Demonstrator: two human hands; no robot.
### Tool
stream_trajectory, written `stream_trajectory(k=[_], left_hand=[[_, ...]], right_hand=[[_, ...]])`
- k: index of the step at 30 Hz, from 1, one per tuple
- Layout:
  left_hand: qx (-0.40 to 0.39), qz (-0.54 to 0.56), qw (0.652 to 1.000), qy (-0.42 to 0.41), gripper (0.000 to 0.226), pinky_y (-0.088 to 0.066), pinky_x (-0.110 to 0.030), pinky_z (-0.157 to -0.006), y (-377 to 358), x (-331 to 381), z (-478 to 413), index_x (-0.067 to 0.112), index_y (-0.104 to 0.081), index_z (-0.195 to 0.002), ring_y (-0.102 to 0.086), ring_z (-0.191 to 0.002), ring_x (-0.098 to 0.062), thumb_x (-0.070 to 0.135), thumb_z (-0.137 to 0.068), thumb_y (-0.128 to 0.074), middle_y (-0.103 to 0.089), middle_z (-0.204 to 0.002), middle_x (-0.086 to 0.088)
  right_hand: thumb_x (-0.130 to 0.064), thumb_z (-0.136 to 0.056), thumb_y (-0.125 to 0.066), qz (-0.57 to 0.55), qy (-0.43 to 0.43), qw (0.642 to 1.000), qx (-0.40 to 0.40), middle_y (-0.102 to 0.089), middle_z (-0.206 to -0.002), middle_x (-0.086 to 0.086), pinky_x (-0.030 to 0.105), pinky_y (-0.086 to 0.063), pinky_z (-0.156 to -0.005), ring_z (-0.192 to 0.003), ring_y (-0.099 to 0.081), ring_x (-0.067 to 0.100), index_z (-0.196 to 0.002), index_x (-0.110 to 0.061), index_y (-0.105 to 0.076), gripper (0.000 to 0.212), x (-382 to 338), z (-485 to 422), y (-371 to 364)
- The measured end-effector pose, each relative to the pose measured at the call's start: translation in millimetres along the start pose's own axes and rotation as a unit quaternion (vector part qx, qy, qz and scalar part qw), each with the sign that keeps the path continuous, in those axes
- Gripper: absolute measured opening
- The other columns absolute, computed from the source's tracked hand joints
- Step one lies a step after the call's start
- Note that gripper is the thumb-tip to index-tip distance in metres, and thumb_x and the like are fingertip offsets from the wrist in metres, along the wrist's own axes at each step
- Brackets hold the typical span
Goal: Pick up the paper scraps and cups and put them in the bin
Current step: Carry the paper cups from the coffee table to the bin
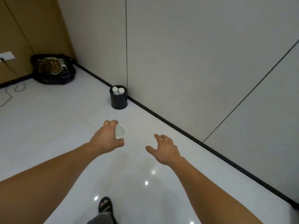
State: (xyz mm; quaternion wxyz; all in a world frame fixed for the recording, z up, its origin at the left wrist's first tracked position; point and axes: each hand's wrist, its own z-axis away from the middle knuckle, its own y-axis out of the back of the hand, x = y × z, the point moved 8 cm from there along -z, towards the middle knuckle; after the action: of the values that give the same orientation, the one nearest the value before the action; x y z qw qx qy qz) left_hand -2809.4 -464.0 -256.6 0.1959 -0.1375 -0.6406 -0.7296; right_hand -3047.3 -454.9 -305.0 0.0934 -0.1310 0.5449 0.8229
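The left hand (106, 136) is grasping a white paper cup (120, 132) above the floor (48, 126); fingers are curling over the rim side and the thumb is pressing near the base, so the left grip is clenched on the cup. The cup is tilting, its open mouth facing right and toward the viewer. The right hand (165, 149) is hovering beside it, apart from the cup, fingers spread and grip released, holding nothing. Ahead of both hands, the black bin (119, 101) is standing on the floor, just beside the wall's dark baseboard (161, 118). Inside the bin, white cups (118, 90) are showing above the rim. In the far left corner, a black bag (53, 68) is sitting on the floor, with a cable (9, 94) trailing near it from a wall socket (6, 56). At the lower edge, one sandalled foot (105, 205) is standing on the glossy tiles.
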Motion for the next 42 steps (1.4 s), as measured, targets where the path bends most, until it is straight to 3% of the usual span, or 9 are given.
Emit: stream_trajectory(k=[5, 14, 32, 42], left_hand=[[0.024, 0.032, 0.998, 0.039, 0.075, -0.048, -0.035, -0.08, 25, -59, -71, 0.02, -0.034, -0.133, -0.054, -0.099, -0.026, 0.041, -0.072, -0.073, -0.039, -0.125, -0.003], [0.037, 0.044, 0.998, 0.033, 0.08, -0.049, -0.035, -0.087, 97, -114, -213, 0.03, -0.029, -0.143, -0.054, -0.102, -0.028, 0.039, -0.075, -0.069, -0.037, -0.126, -0.004], [0.067, 0.03, 0.994, 0.078, 0.075, -0.05, -0.039, -0.087, 142, -117, -538, 0.027, -0.033, -0.137, -0.054, -0.104, -0.026, 0.041, -0.075, -0.072, -0.038, -0.128, -0.003], [-0.011, 0.039, 0.998, 0.04, 0.076, -0.049, -0.034, -0.087, 114, -158, -724, 0.028, -0.033, -0.138, -0.052, -0.105, -0.023, 0.04, -0.074, -0.073, -0.04, -0.124, -0.002]], right_hand=[[-0.068, -0.09, -0.039, 0.024, 0.041, 0.999, -0.014, -0.016, -0.16, 0.003, 0.045, -0.023, -0.113, -0.147, -0.012, 0.022, -0.154, -0.029, -0.015, 0.079, -67, -91, 9], [-0.068, -0.09, -0.04, 0.027, 0.054, 0.998, -0.003, -0.016, -0.16, 0.003, 0.047, -0.024, -0.113, -0.147, -0.013, 0.022, -0.154, -0.03, -0.017, 0.078, -161, -234, 46], [-0.069, -0.088, -0.041, 0.021, 0.108, 0.994, -0.026, -0.019, -0.159, 0.001, 0.045, -0.026, -0.113, -0.145, -0.018, 0.024, -0.153, -0.03, -0.019, 0.079, -208, -572, 141], [-0.069, -0.088, -0.041, 0.019, 0.074, 0.995, -0.059, -0.019, -0.159, 0.003, 0.044, -0.027, -0.112, -0.144, -0.019, 0.024, -0.153, -0.029, -0.018, 0.08, -235, -741, 146]])
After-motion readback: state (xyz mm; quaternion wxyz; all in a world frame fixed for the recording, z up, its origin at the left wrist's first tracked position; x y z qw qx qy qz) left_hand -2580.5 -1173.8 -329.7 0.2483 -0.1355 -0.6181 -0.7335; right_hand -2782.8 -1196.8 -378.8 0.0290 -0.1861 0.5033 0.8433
